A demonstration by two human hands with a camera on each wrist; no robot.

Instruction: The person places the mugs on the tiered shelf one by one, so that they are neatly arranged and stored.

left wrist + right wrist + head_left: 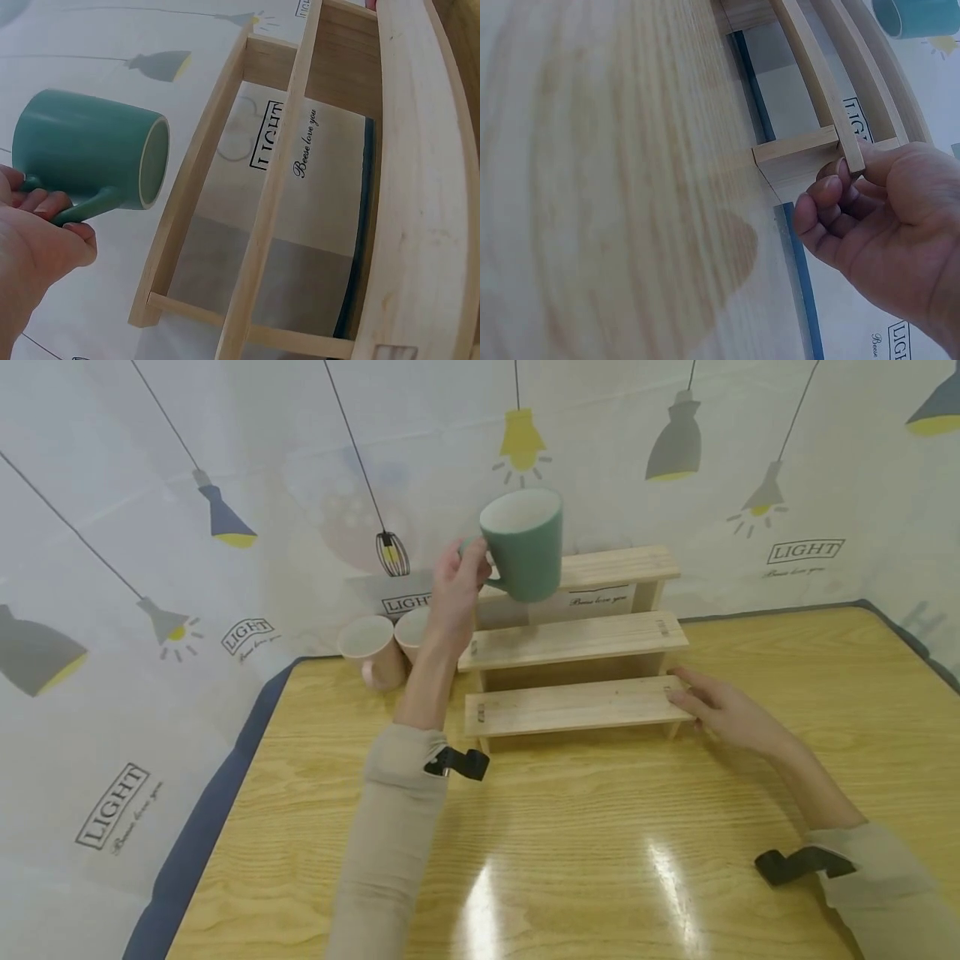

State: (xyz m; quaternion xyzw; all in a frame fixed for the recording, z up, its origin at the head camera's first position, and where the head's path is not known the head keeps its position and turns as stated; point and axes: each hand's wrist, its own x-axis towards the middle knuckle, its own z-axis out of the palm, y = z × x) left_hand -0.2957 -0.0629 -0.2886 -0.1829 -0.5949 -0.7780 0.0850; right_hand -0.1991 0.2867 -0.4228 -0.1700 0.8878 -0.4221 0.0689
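My left hand (457, 581) grips the handle of a green mug (525, 545) and holds it in the air just above the top step of a three-step wooden rack (573, 643). In the left wrist view the green mug (90, 157) hangs beside the rack's top step (195, 180), with my fingers (45, 206) curled round the handle. My right hand (708, 706) holds the right end of the lowest step. The right wrist view shows its fingers (832, 202) curled at that step's end and a corner of the mug (919, 15).
Two pink cups (371, 647) stand behind the rack's left side, near the patterned cloth wall. The wooden table (600, 843) spreads in front of the rack, edged in dark blue at the left (202, 827).
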